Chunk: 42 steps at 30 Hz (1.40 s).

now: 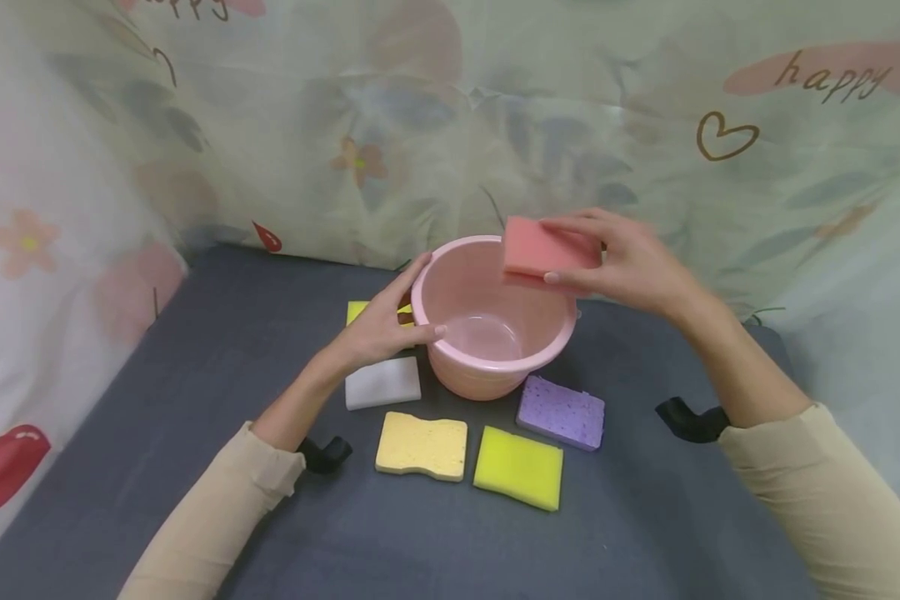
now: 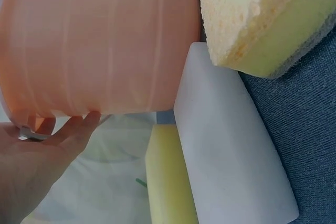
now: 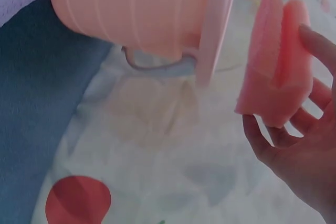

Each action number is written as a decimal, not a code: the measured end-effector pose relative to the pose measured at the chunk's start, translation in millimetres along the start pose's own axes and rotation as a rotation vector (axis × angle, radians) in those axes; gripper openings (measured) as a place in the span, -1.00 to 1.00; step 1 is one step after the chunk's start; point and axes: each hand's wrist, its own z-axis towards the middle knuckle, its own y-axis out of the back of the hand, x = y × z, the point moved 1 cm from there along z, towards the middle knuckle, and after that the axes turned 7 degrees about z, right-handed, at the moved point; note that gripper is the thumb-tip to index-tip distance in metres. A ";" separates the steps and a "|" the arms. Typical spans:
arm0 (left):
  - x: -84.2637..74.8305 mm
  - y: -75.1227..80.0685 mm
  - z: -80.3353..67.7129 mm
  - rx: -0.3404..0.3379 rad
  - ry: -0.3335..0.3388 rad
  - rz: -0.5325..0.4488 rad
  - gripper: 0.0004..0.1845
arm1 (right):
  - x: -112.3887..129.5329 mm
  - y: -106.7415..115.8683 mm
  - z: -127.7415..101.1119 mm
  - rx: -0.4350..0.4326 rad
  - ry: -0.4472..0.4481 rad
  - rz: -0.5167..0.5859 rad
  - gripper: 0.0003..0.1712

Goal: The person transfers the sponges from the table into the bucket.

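A pink plastic bucket (image 1: 487, 371) stands upright on the dark table. My left hand (image 1: 381, 329) grips its rim from the left, thumb over the edge and fingers against the outer wall. Above the right side of the opening, my right hand (image 1: 630, 262) pinches a pink sponge (image 1: 543, 250) between thumb and fingers. In the right wrist view that sponge (image 3: 278, 66) shows a deep groove and hangs apart from the bucket (image 3: 136, 14). The left wrist view shows the left hand's fingertips (image 2: 86, 124) touching the bucket's side.
Around the bucket lie a white sponge (image 1: 382, 383), a partly hidden yellow sponge (image 1: 356, 310), a pale yellow wavy-sided sponge (image 1: 422, 446), a bright yellow sponge (image 1: 519, 468) and a purple sponge (image 1: 561, 412). A printed curtain (image 1: 307, 167) rises behind the table (image 1: 270, 292).
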 end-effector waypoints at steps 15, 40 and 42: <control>1.8 0.2 -3.2 0.031 0.016 -0.030 0.07 | 1.2 -33.7 15.4 0.041 -0.022 0.163 -0.22; 4.5 0.9 -3.3 0.010 0.010 -0.041 0.04 | 10.4 -70.0 33.5 0.092 -0.110 0.056 -0.24; 5.2 0.7 -3.3 0.008 0.011 -0.040 0.04 | 12.1 -73.7 33.9 0.106 -0.106 0.055 -0.25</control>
